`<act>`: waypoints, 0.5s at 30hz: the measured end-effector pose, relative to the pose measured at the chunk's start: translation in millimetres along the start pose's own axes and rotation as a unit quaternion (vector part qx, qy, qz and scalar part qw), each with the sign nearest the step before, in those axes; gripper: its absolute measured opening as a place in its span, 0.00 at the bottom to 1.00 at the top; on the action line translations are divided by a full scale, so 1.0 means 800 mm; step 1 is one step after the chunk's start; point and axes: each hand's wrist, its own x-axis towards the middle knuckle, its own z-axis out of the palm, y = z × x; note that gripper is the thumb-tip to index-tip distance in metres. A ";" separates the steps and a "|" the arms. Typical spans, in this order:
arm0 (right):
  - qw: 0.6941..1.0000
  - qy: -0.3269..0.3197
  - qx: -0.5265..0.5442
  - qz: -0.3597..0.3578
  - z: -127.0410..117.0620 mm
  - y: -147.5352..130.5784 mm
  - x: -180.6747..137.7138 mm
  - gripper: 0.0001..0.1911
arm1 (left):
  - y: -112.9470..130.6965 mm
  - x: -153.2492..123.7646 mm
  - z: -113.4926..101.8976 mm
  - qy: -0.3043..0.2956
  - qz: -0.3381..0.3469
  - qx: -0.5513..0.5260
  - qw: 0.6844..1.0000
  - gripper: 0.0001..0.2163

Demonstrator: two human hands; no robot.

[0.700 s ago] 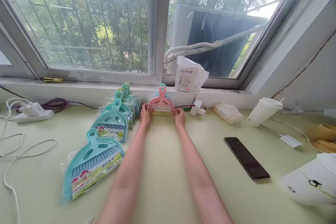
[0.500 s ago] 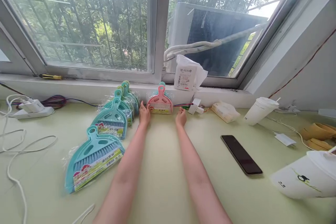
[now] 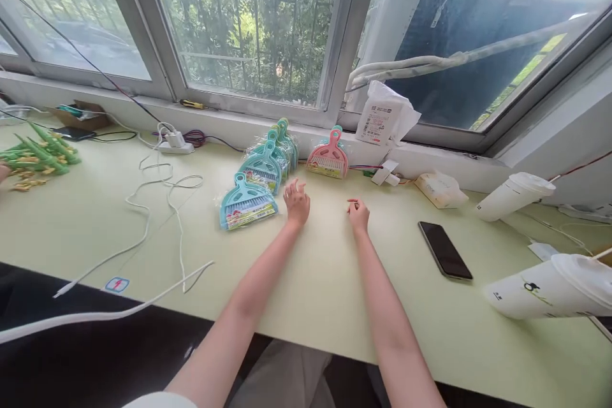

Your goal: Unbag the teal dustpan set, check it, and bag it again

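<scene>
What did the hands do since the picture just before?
Both hands let go of the pink dustpan set and drew back toward the person. The left hand is open and the right hand is loosely curled; both are empty. The pink set, teal dustpan sets and phone stayed put.

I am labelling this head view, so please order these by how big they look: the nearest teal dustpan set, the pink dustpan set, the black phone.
1. Nearest teal dustpan set, clearly the largest.
2. Black phone and pink dustpan set look about alike; the pink set lies farther from the camera, so I do not rank them.
</scene>
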 end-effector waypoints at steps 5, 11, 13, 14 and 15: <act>1.000 -0.027 -0.003 0.000 -0.024 -0.010 -0.057 0.16 | -0.037 -0.044 -0.087 -0.013 -0.031 0.139 0.990 0.22; 0.997 -0.063 -0.036 -0.029 -0.042 -0.018 -0.098 0.14 | -0.107 -0.078 -0.181 -0.176 -0.054 0.176 0.967 0.25; 0.995 -0.082 -0.056 -0.031 -0.042 -0.024 -0.105 0.15 | -0.103 -0.098 -0.198 -0.218 -0.018 0.192 0.957 0.23; 0.993 -0.095 -0.067 -0.032 -0.042 -0.028 -0.109 0.15 | -0.095 -0.108 -0.203 -0.231 -0.002 0.202 0.952 0.22; 0.990 -0.111 -0.081 -0.038 -0.041 -0.031 -0.113 0.16 | -0.084 -0.119 -0.207 -0.242 0.012 0.210 0.947 0.21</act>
